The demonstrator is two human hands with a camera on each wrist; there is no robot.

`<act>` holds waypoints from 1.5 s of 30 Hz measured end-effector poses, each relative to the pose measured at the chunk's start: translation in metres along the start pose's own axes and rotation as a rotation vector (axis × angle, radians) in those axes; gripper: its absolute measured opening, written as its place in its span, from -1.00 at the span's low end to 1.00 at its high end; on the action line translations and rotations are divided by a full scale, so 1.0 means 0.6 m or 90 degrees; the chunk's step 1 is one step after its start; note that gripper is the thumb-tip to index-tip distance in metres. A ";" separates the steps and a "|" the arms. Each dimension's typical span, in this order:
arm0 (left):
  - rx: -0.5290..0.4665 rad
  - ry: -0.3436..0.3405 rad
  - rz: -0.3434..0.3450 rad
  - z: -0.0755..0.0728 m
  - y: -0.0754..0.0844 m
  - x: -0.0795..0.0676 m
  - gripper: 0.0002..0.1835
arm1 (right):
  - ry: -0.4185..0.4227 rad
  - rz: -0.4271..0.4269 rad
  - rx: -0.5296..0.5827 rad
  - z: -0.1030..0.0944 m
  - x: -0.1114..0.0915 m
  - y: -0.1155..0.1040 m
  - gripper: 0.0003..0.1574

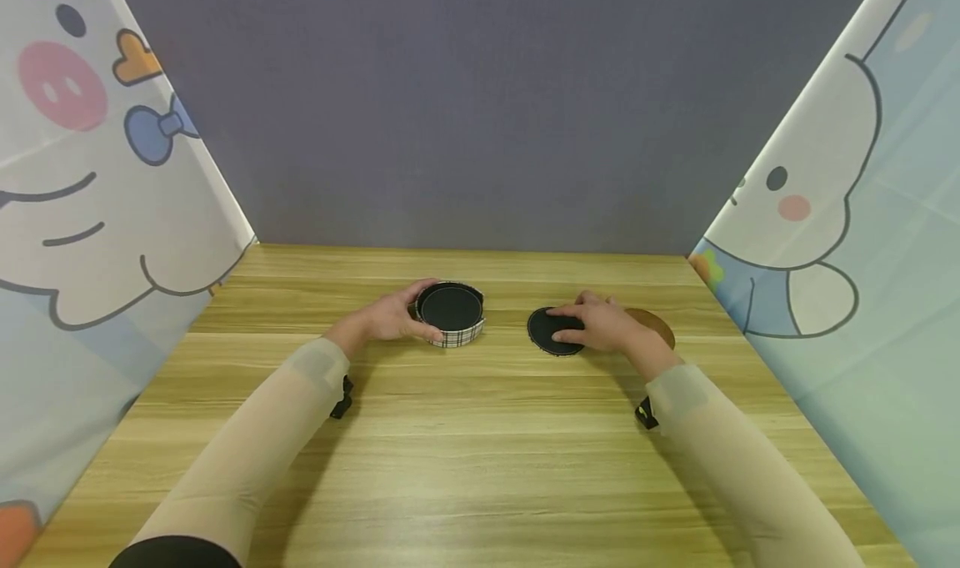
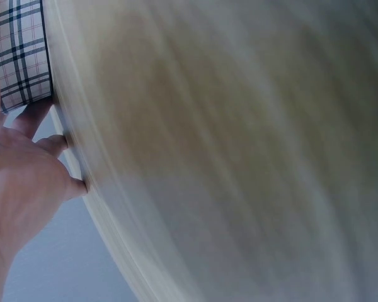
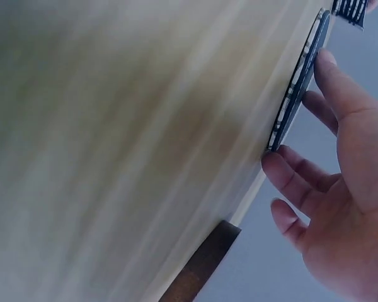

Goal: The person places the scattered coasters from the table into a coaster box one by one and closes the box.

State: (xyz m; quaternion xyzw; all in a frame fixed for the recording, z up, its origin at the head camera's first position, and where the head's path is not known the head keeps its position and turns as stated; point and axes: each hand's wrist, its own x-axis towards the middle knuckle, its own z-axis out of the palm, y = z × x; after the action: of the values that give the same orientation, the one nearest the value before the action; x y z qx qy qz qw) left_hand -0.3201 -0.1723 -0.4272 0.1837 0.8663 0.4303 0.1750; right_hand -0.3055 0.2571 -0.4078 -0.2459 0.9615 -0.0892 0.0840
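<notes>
In the head view, my left hand (image 1: 393, 316) grips the side of a round coaster holder (image 1: 459, 338) with a plaid outer wall, thumb at the near side and fingers at the far side. A black coaster (image 1: 450, 308) with a stitched rim lies inside it. The left wrist view shows the plaid wall (image 2: 22, 60) close to the left palm (image 2: 25, 176). Over to the right, my right hand (image 1: 603, 322) rests its thumb and a finger on a flat black coaster (image 1: 546, 331). In the right wrist view, fingertips (image 3: 274, 167) touch this coaster's edge (image 3: 296, 88) at the tabletop.
A brown round piece (image 1: 654, 326) lies on the wooden table (image 1: 465, 443), partly hidden behind the right hand. Its thick dark edge (image 3: 205, 261) shows in the right wrist view. A grey panel (image 1: 465, 118) stands behind the table, with cartoon-printed curtains (image 1: 810, 218) at both sides.
</notes>
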 end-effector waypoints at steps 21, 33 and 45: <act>-0.002 0.001 0.006 0.001 0.003 -0.002 0.29 | -0.005 -0.060 0.036 0.002 0.000 -0.016 -0.31; -0.007 -0.001 0.008 0.000 0.004 -0.002 0.29 | -0.092 -0.045 0.102 -0.003 0.001 -0.003 -0.07; -0.017 -0.003 0.007 0.001 0.006 -0.003 0.29 | -0.095 -0.032 0.109 0.000 0.001 -0.002 0.01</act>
State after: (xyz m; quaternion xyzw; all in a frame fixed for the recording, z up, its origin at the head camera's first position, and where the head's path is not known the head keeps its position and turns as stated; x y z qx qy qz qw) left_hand -0.3177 -0.1707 -0.4243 0.1870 0.8592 0.4421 0.1771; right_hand -0.3056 0.2557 -0.4074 -0.2680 0.9349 -0.1550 0.1736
